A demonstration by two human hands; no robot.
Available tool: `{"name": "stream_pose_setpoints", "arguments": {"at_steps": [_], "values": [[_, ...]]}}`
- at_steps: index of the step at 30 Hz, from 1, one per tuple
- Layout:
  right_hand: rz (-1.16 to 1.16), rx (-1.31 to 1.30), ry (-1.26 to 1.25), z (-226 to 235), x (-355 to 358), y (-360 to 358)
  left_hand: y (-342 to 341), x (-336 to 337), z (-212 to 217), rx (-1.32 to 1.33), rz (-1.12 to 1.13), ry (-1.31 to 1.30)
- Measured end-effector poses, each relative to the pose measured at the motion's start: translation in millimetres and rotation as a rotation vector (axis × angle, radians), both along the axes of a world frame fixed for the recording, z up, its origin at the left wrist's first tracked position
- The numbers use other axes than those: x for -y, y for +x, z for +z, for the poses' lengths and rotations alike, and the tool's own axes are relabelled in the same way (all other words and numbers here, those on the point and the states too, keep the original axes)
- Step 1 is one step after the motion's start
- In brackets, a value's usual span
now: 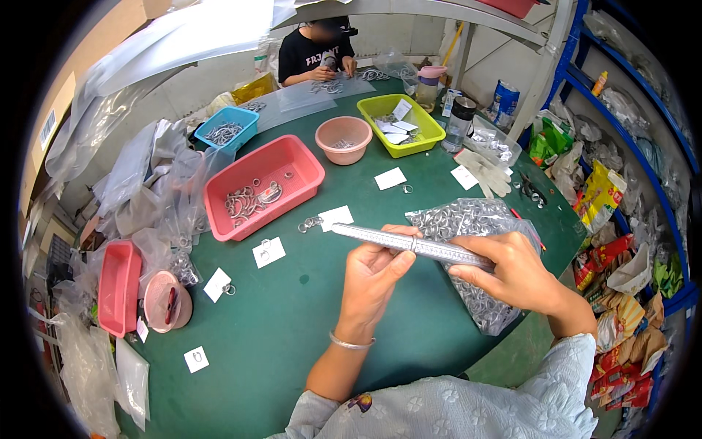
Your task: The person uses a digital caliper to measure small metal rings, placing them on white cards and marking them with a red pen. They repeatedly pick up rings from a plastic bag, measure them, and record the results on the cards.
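Observation:
A grey tapered ring mandrel (446, 252) with fine markings is held level above the green table, its narrow tip pointing left. My right hand (521, 274) grips its thick end. Around its middle sits a thin metal ring (414, 243), pinched between the thumb and fingers of my left hand (371, 282). Just beyond my right hand lies a clear plastic bag (468, 212) full of metal rings. Left of the mandrel's tip, a white card (337, 217) has several rings beside it. More cards lie leftward, one with a ring (229, 290) at its edge.
A red basin (303, 183), blue basket (238, 121), pink bowl (344, 150) and green-yellow basket (424, 146) hold small parts or cards. Gloves (486, 174), pliers (528, 189) and a glass bottle (456, 132) stand right. Across the table another person (314, 58) handles rings.

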State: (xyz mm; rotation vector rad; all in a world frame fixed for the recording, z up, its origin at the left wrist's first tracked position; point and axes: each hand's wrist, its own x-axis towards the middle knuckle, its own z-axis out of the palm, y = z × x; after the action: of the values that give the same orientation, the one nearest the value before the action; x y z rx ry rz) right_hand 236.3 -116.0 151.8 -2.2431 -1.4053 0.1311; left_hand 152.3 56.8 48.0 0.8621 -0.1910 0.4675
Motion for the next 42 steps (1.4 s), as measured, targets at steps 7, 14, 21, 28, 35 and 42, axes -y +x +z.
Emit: {"name": "stream_pose_setpoints", "arguments": {"at_steps": [7,14,21,28,35,42], "values": [[0.003,0.003,0.019,-6,-2,3,1,0,1,-0.006,0.015,-0.015],[-0.010,-0.004,0.001,-7,-7,5,3,-1,-4,-0.032,0.005,-0.066],[-0.009,-0.009,0.010,-11,-8,7,3,-1,-1,-0.038,0.052,-0.020],[-0.011,-0.069,0.029,-18,-16,15,6,-4,-6,-0.107,0.072,-0.024],[-0.147,-0.100,0.104,-55,-65,102,47,9,-67,-0.429,0.373,-0.046],[-0.515,-0.343,0.238,-137,-201,273,66,40,-169,-0.622,0.788,0.192]]}}
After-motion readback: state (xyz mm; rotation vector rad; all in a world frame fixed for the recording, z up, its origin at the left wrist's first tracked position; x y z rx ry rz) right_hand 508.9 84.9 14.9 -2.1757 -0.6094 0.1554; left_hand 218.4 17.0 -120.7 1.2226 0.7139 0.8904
